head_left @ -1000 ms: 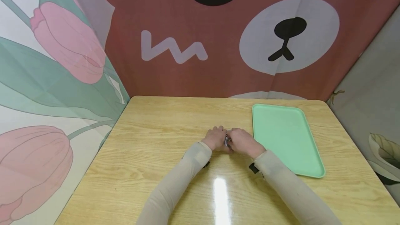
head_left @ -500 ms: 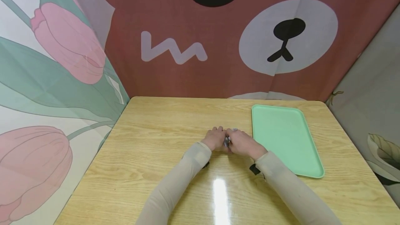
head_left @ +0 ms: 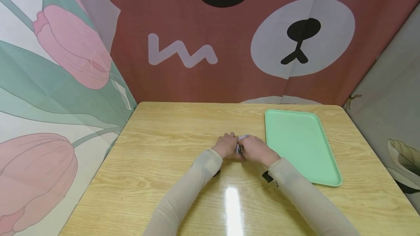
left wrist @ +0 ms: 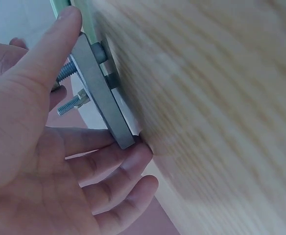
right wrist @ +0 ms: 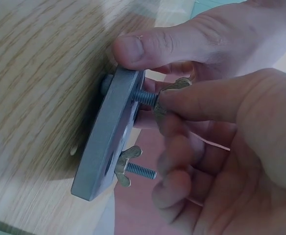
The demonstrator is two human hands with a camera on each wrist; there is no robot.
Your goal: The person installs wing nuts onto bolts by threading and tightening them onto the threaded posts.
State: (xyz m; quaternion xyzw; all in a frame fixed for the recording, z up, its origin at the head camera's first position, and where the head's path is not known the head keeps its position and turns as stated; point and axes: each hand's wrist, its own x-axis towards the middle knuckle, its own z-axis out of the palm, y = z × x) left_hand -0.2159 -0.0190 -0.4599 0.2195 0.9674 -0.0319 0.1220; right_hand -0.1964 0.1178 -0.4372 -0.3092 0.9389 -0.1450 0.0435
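Note:
Above the table, both hands meet around a grey metal plate (right wrist: 106, 132) carrying two threaded bolts. My left hand (head_left: 226, 145) holds the plate by its edges, thumb at one end and fingertips at the other, as the left wrist view shows. With thumb and fingers, my right hand (head_left: 256, 149) pinches a wing nut (right wrist: 179, 84) on one bolt (right wrist: 145, 97). The second wing nut (right wrist: 131, 152) sits against the plate, its bolt (right wrist: 142, 171) sticking out past it. A round bolt head (left wrist: 99, 53) shows on the plate's other face. In the head view the hands hide most of the plate.
A light green tray (head_left: 296, 145) lies on the wooden table (head_left: 170, 130), to the right of the hands. Printed cloths hang behind the table and on both sides. A bright reflection crosses the table's front.
Both hands stay in nearly the same place. My right fingers shift slightly around the wing nut, and a little more grey shows beyond them in the head view.

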